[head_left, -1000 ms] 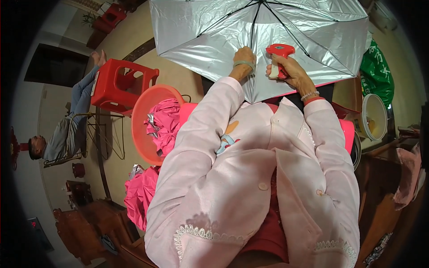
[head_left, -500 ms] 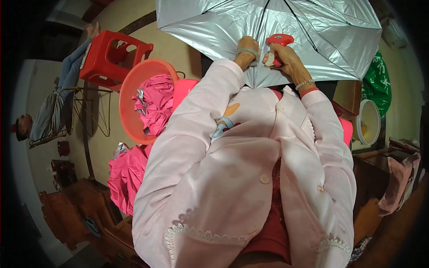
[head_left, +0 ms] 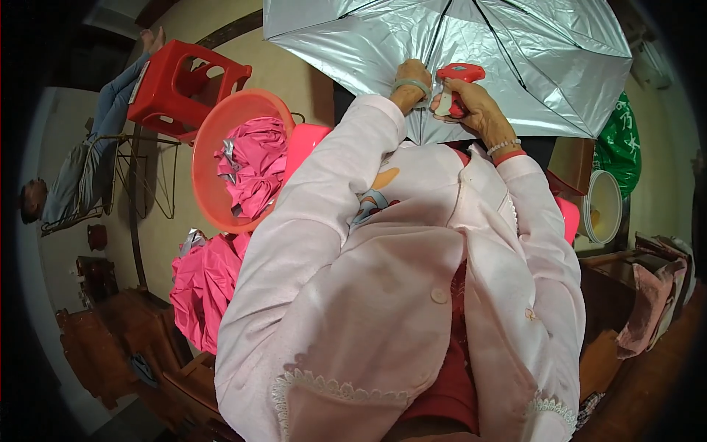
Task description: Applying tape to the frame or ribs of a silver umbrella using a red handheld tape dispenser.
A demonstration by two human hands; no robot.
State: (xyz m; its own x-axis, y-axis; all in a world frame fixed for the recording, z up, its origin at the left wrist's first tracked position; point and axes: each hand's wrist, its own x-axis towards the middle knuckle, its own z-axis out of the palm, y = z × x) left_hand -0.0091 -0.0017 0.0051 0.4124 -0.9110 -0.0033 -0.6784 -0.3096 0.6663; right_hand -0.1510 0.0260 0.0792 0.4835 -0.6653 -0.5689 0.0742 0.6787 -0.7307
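An opened umbrella (head_left: 545, 51) lies in front of me, its silver lining and dark ribs facing up. My left hand (head_left: 412, 74) is closed at the near part of the canopy, pinching the silver cloth by a rib; its fingertips are mostly hidden. Close beside it on the right, my right hand (head_left: 477, 109) wraps round a red-and-white hand tool (head_left: 461, 72) with a rounded red top. The tool is held over the silver cloth. Its exact kind cannot be made out.
To my left stand an orange-red basin (head_left: 205, 166) with bunched pink cloth, more pink cloth (head_left: 206, 291) and a red plastic stool (head_left: 158, 85). Beyond, a person (head_left: 77, 173) sits on a metal-framed chair. At right are a white bucket (head_left: 605, 206) and green bag (head_left: 622, 151).
Both hands stay at nearly the same spot on the umbrella. The right hand and tool have shifted slightly downward and tilted a little. The whole view has moved slightly.
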